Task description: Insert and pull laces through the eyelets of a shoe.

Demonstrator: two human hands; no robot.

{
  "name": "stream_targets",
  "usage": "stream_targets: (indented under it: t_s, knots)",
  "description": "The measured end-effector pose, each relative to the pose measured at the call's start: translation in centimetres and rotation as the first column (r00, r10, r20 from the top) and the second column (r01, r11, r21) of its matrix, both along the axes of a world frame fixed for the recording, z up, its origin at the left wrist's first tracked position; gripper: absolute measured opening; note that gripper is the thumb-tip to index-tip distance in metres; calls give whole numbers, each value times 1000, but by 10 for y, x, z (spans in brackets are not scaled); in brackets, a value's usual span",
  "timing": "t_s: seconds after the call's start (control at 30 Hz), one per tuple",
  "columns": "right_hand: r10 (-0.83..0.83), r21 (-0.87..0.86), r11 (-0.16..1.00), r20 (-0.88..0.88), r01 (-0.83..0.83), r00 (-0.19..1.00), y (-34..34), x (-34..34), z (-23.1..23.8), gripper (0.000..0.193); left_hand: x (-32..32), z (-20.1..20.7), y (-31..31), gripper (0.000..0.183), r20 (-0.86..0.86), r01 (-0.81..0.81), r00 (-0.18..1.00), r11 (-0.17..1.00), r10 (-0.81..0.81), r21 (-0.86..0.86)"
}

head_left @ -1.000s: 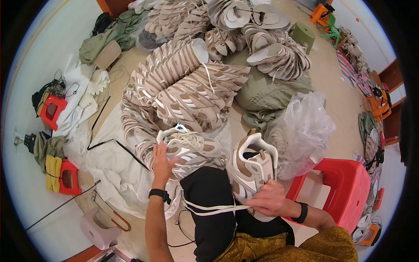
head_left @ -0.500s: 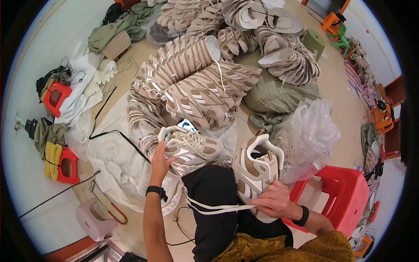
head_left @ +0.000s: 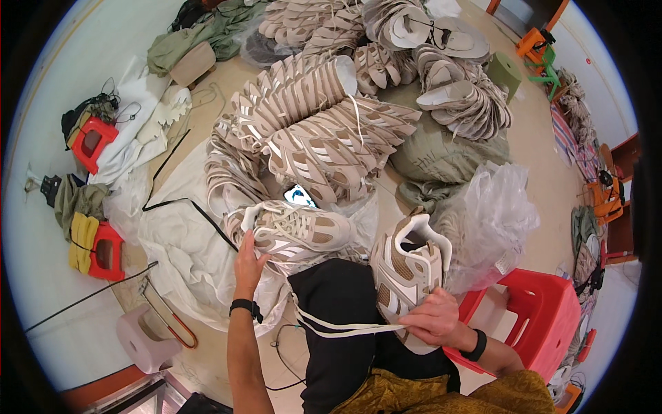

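Observation:
A beige and white sneaker [head_left: 303, 228] with laces lies on its side beyond my left thigh. My left hand [head_left: 249, 268] rests against its heel end, thumb apart from the stretched fingers. A second beige sneaker upper [head_left: 407, 265], its padded collar up, stands against my right thigh. At its lower end my right hand [head_left: 433, 319] is closed, pinching a white shoelace [head_left: 345, 332]. This lace runs slack across my black-clad lap to the left. The right palm hides part of the upper's front.
Rows of stacked beige shoe uppers [head_left: 324, 138] spread ahead of me. A lit phone [head_left: 298, 196] lies at their near side. A clear plastic bag [head_left: 493, 221] and a red stool [head_left: 545, 317] are on my right. White sheeting [head_left: 179, 255] covers floor on the left.
The view has shifted slightly. The sneaker by my left hand has turned a little, its toe now pointing more to the right. My right hand keeps its hold on the shoelace.

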State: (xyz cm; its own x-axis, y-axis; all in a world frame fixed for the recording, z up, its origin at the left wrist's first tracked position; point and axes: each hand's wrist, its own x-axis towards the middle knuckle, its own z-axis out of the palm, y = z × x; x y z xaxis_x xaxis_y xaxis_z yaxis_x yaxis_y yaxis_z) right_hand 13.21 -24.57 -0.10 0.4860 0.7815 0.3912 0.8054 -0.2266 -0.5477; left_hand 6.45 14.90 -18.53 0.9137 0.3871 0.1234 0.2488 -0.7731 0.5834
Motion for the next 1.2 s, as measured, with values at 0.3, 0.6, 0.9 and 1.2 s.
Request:
stream_targets:
  t_s: [0.3, 0.6, 0.9, 1.2]
  knots:
    - [-1, 2, 1000, 2, 1, 1000, 1, -1, -2, 30, -1, -2, 2, 73, -10, -11, 1000, 1000, 11, -15]
    - [22, -18, 1000, 4, -22, 1000, 6, -1, 1, 28, 0, -2, 1, 76, -59, -10, 998, 998, 7, -55]
    - [87, -57, 995, 64, -83, 994, 15, -3, 7, 25, 4, 7, -8, 73, -101, 13, 995, 998, -6, 67]
    - [156, -98, 984, 83, -148, 984, 23, -14, 8, 20, 3, 18, -13, 67, -157, 50, 987, 991, -29, 128]
